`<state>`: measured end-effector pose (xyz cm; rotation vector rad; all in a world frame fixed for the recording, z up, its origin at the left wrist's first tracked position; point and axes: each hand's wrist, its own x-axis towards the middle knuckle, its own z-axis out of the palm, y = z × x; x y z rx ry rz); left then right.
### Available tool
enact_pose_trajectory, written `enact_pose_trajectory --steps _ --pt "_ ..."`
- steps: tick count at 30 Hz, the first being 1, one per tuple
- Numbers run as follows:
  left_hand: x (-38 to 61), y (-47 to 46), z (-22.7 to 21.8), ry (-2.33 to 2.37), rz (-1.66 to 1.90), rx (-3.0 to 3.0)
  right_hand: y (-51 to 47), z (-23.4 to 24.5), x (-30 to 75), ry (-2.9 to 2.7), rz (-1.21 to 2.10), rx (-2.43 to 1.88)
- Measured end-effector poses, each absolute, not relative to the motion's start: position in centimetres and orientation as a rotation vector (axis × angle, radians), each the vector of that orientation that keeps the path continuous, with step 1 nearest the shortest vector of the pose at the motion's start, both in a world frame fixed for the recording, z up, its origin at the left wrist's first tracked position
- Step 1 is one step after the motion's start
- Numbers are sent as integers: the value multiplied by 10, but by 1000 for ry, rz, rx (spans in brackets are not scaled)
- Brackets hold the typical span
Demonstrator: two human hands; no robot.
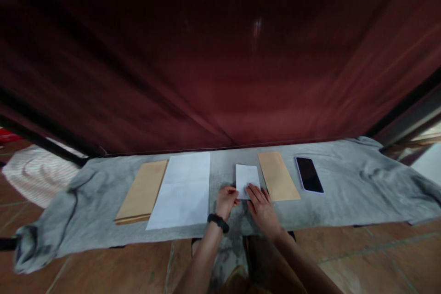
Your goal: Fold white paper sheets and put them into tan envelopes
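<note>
A small folded sheet of white paper lies on the grey cloth in the middle. My left hand, with a black band on its wrist, pinches the paper's lower left edge between thumb and fingers. Across the lower right part of the same sheet, my right hand rests with its fingers stretched out flat. Just right of the sheet is a brown envelope. To the left of my hands lie large white sheets with a crease across them.
A stack of brown envelopes lies at the left, partly under the white sheets. A phone with a dark screen is at the right. Grey cloth covers the narrow surface, and a dark red sheet hangs behind it.
</note>
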<state>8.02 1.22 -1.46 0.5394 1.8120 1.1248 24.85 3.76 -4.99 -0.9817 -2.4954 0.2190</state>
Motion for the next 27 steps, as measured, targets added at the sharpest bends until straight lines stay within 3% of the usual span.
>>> enact_pose_trajectory --steps 14,21,27 --pt "82 0 -7 1942 1117 744 45 -71 251 -2428 223 -890" --pt "-26 -57 14 2351 1399 850 44 -75 253 -2442 220 -893" --pt "-96 -120 20 2597 1412 851 44 -75 253 -2451 236 -918"
